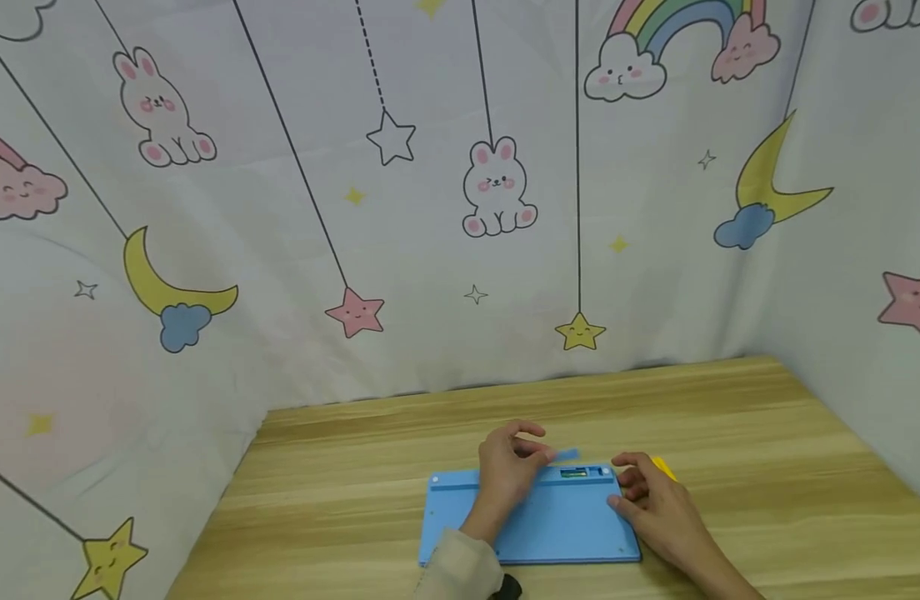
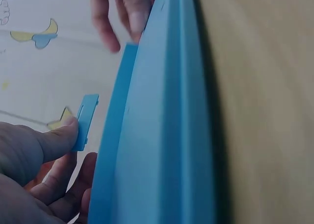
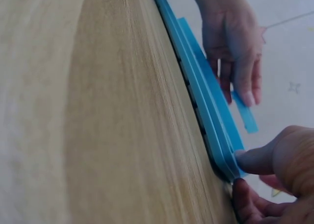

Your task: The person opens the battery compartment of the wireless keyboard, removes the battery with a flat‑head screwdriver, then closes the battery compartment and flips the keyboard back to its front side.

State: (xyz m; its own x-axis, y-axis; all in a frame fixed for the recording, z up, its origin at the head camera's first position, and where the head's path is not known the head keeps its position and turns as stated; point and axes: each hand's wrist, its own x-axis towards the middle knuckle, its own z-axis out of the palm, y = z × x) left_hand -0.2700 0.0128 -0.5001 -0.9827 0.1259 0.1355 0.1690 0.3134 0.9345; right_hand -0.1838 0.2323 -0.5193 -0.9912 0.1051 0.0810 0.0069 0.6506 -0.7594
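Note:
A light blue flat rectangular device [image 1: 565, 525] lies on the table with a raised bar along its far side. Near the bar's right end, an uncovered compartment shows a green battery [image 1: 573, 473]. Over the bar, my left hand [image 1: 508, 467] pinches a small blue battery cover [image 2: 86, 122] between thumb and fingers, apart from the device. My right hand [image 1: 658, 504] grips the device's right edge near the far corner. In the right wrist view, its thumb [image 3: 255, 160] presses the device's corner, with the other fingers curled beside the edge.
A yellow object [image 1: 664, 468] lies behind my right hand, mostly hidden by it. The wood-grain table [image 1: 340, 467] meets a printed white cloth [image 1: 430, 250] at the back and sides. Something black [image 1: 508, 587] shows beside the left sleeve.

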